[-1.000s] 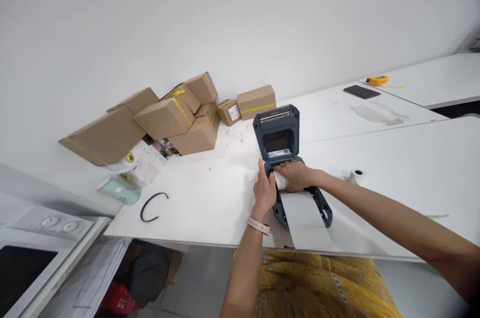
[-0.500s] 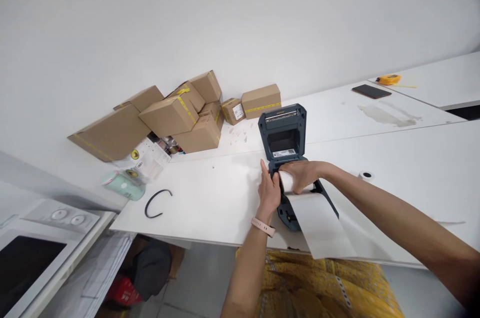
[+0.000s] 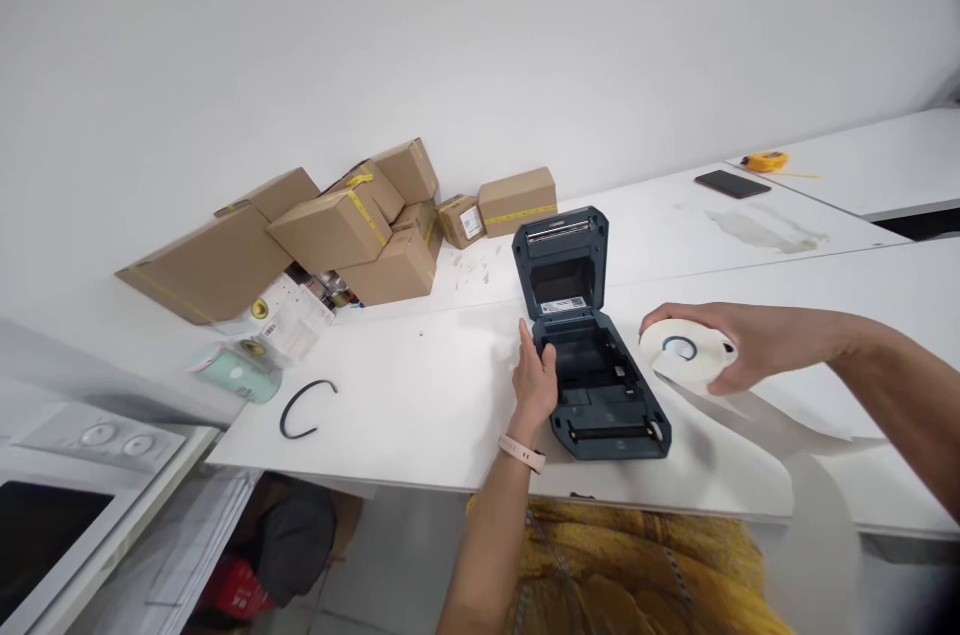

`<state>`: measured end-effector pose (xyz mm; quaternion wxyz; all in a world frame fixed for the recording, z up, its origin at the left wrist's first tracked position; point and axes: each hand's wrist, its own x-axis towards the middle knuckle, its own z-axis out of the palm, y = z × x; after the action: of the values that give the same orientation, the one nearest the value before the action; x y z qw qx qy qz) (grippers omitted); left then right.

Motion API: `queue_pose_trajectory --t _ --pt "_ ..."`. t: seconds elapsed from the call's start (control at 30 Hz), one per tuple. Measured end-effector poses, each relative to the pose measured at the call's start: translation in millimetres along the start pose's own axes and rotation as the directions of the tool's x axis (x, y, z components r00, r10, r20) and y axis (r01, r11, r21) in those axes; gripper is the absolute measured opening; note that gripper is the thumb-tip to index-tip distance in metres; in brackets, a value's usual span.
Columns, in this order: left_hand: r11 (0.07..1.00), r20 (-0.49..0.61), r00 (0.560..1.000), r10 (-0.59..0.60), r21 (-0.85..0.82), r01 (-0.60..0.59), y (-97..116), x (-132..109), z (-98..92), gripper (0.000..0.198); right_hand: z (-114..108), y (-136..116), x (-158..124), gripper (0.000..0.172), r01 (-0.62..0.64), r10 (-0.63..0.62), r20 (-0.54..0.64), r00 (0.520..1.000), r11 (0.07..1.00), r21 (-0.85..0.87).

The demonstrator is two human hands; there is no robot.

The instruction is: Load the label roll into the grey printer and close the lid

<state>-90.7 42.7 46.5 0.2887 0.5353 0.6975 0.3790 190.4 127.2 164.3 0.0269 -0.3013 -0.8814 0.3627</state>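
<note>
A dark blue label printer (image 3: 607, 385) lies on the white table with its lid (image 3: 561, 260) raised and its paper bay bare. My left hand (image 3: 536, 375) grips the printer's left side, thumb over the rim and fingers along the outside. To the right of the printer, my right hand (image 3: 739, 345) holds a white roll of label paper (image 3: 660, 355) with its hollow core facing me. A long loose strip of paper (image 3: 750, 460) trails from the roll toward the table's front edge and beyond it.
Stacked cardboard boxes (image 3: 330, 230) stand against the wall. A black curved band (image 3: 289, 405), a mint-green cylinder (image 3: 240, 373) and plastic packets (image 3: 296, 320) lie at the left. A phone (image 3: 731, 183) and a yellow tape measure (image 3: 766, 161) lie at the back right. A microwave (image 3: 67, 505) is at lower left.
My right hand has lifted the paper roll out of the printer and moved it to the right, the loose strip trailing. My left hand has stayed on the printer's side.
</note>
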Motion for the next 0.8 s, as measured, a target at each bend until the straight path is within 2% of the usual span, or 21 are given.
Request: queue_pose_trajectory --t 0.1,0.23,0.4,0.57,0.63,0.73,0.8 --pt "1.0 0.003 1.0 -0.002 -0.007 0.002 0.6 0.3 0.5 0.073 5.7 33.7 -5.9 0.063 -0.04 0.039 0.01 0.999 0.995 0.096" --pt "1.0 -0.012 1.0 0.002 -0.006 -0.003 1.7 0.4 0.8 0.073 20.1 61.4 11.3 0.065 -0.12 0.126 -0.059 0.99 0.988 0.102" --pt "0.999 -0.015 1.0 0.021 0.025 -0.021 2.0 0.9 0.7 0.073 32.7 67.2 37.9 0.067 -0.143 0.144 -0.026 0.989 0.988 0.057" --pt "1.0 -0.031 0.999 0.02 0.023 -0.02 -0.5 1.7 1.7 0.073 41.0 66.9 50.0 0.063 -0.131 0.131 -0.062 0.989 0.991 0.002" --pt "1.0 -0.031 0.999 0.021 0.017 -0.021 -1.8 1.8 2.1 0.073 41.9 66.2 48.0 0.063 -0.109 0.111 -0.068 0.992 0.994 0.024" --pt "1.0 -0.032 0.999 0.017 0.01 -0.016 -2.9 1.9 2.4 0.073 32.8 71.9 33.5 0.073 -0.053 0.059 -0.08 0.995 0.996 0.078" --pt "1.0 -0.033 0.999 0.014 0.01 -0.014 -2.9 1.9 2.4 0.073 20.1 85.9 17.0 0.073 -0.064 0.088 -0.151 0.985 0.986 0.152"
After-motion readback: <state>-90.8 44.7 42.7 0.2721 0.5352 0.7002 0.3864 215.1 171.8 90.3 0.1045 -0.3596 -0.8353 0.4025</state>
